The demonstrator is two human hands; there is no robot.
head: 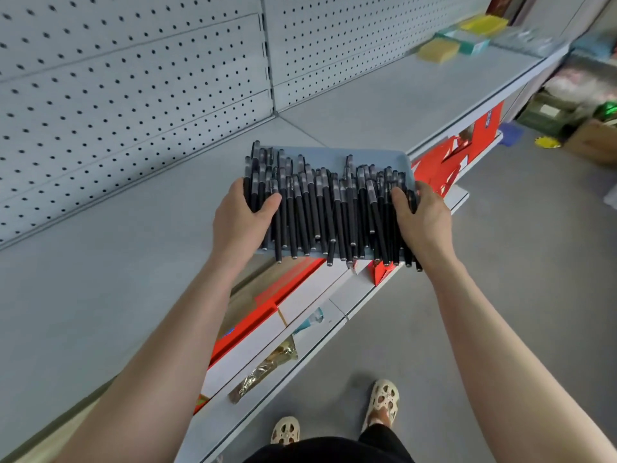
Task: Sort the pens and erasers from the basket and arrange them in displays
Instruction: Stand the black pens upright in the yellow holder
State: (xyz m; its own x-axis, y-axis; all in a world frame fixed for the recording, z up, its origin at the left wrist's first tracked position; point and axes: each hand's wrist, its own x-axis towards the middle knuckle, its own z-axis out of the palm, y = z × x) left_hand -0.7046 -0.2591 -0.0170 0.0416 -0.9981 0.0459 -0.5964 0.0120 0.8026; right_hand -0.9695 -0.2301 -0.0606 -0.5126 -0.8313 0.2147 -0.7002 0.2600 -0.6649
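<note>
Dozens of black pens (330, 208) heaped on blue tray (334, 155) | left hand (243, 215), right hand (424, 218): fingers grasping its ends, thumbs pinning pens, likely against rolling | over shelf (133, 262) front edge

I'm looking into a shop aisle; grey pegboard back panels (133, 95) rise behind a long metal shelf (100, 269); red-and-white packaged goods (263, 319) fill the tier below (337, 305); blurred coloured blocks (484, 25) sit further along; a cardboard box (591, 142) stands on the floor (500, 262).
</note>
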